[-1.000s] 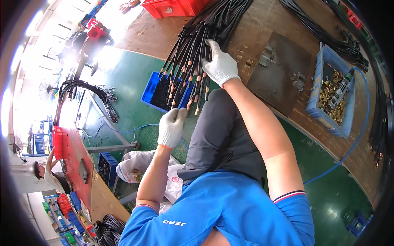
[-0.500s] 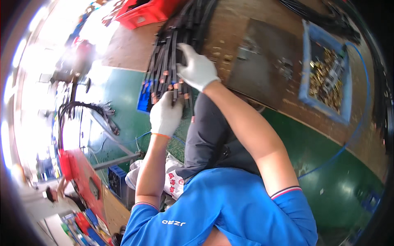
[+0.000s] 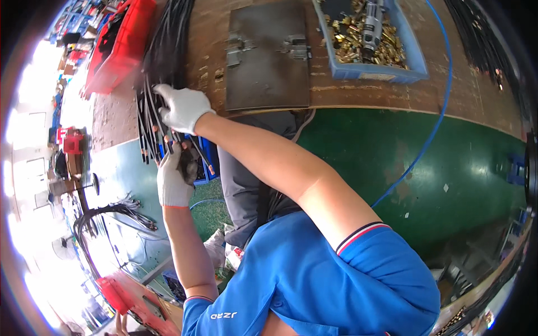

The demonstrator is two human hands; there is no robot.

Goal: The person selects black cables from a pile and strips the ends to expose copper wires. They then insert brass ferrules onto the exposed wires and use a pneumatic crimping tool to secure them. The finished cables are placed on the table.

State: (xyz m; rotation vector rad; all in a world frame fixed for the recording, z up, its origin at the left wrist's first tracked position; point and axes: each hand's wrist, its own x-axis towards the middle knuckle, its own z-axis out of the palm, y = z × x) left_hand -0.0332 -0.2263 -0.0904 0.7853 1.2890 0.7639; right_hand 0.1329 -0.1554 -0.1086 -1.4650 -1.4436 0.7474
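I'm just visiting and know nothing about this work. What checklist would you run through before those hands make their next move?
1. Hands covered: ok; the left hand and right hand both wear white.
2. Hands at the work: ok; both are at the lower part of the black cables.
3. Copper-coloured ends lined up: not ok; they sit at uneven levels.
4. Firm grip by either hand: cannot tell; contact is partly hidden.
5. Blue hose away from the hands: ok; it hangs well to their right.
6. Grey handheld tool set down: ok; it lies among brass fittings in the light-blue tray.
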